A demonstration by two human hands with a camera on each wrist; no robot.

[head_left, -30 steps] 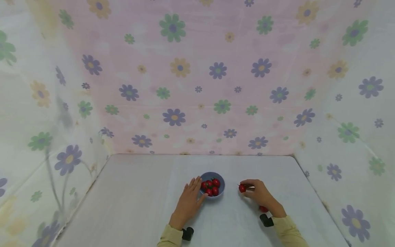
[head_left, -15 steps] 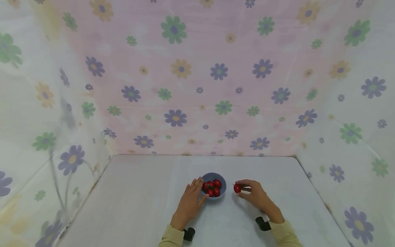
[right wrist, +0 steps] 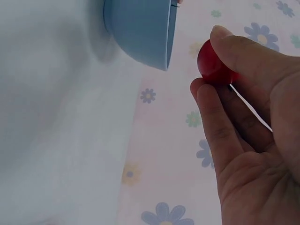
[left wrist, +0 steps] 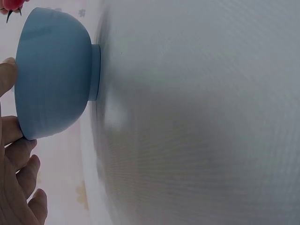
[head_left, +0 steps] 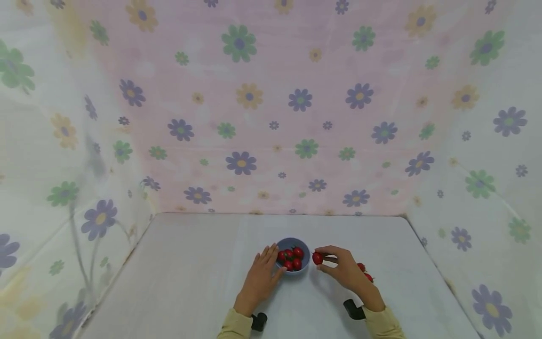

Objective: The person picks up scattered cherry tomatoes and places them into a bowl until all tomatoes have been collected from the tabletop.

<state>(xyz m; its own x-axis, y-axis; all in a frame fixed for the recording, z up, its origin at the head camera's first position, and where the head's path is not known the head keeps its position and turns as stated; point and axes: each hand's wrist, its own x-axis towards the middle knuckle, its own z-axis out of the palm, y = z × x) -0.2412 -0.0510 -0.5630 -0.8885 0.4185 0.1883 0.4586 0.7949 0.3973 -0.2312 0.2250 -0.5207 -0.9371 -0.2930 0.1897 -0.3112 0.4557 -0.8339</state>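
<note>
Tomato (head_left: 317, 258) in hand, we hold it in our right-hand grip (head_left: 342, 267), thumb and fingers clamped on its sides. It hangs clear of the worktop (head_left: 203, 263), just right of the blue bowl (left wrist: 54, 75) and apart from it. Our left-hand grip (head_left: 259, 277) rests against the bowl's left side, its thumb and fingers apart and touching the rim. Inside the bowl we see several red tomatoes (head_left: 298, 252) clustered together. Two more tomatoes (head_left: 369, 277) lie on the worktop, partly hidden behind our right hand. Flowered cloth (head_left: 271, 141) surrounds the worktop at the back and sides.
</note>
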